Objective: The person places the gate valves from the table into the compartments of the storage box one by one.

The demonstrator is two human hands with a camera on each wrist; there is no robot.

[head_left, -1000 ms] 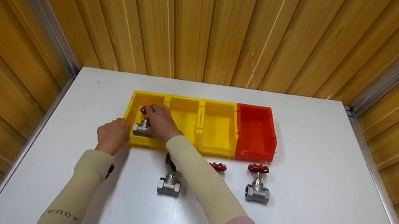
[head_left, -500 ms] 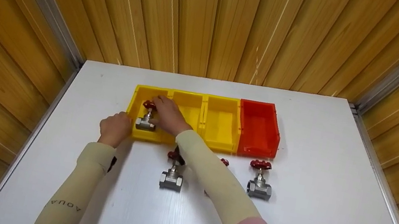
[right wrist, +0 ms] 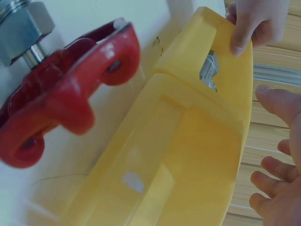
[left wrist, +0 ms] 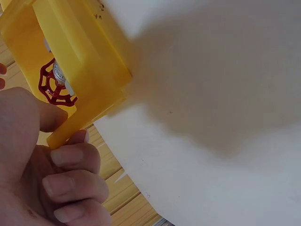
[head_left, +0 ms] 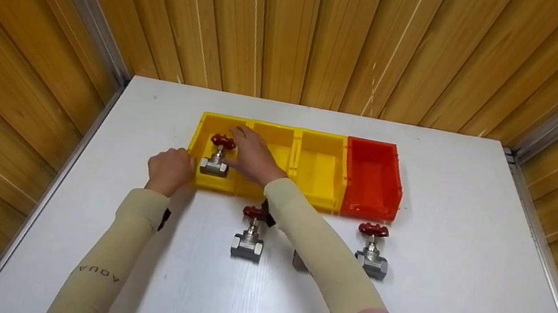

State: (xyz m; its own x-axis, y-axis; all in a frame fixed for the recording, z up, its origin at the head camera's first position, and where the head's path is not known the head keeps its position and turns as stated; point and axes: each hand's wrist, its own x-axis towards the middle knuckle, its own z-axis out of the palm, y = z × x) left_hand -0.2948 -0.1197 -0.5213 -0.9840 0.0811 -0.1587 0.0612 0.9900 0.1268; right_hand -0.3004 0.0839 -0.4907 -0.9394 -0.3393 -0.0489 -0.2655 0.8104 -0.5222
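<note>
A gate valve [head_left: 215,163] with a red handwheel lies in the leftmost yellow bin [head_left: 214,185]. My left hand [head_left: 171,169] pinches that bin's left rim between thumb and fingers, plainly seen in the left wrist view, where the red handwheel [left wrist: 47,86] shows inside. Over the divider beside the valve is my right hand [head_left: 255,159]. In the right wrist view, the right hand's fingers [right wrist: 272,181] are spread and loosely bent, apart from the valve and holding nothing.
Two more yellow bins [head_left: 318,178] and a red bin [head_left: 371,181] continue the row rightward. On the white table in front stand a valve [head_left: 247,244], another valve [head_left: 371,260] at right, and a third valve [head_left: 299,262] mostly hidden by my right forearm.
My right hand has let go of the valve in the leftmost bin and drawn back to the right. My left hand stays at the bin's rim. The head view has shifted slightly.
</note>
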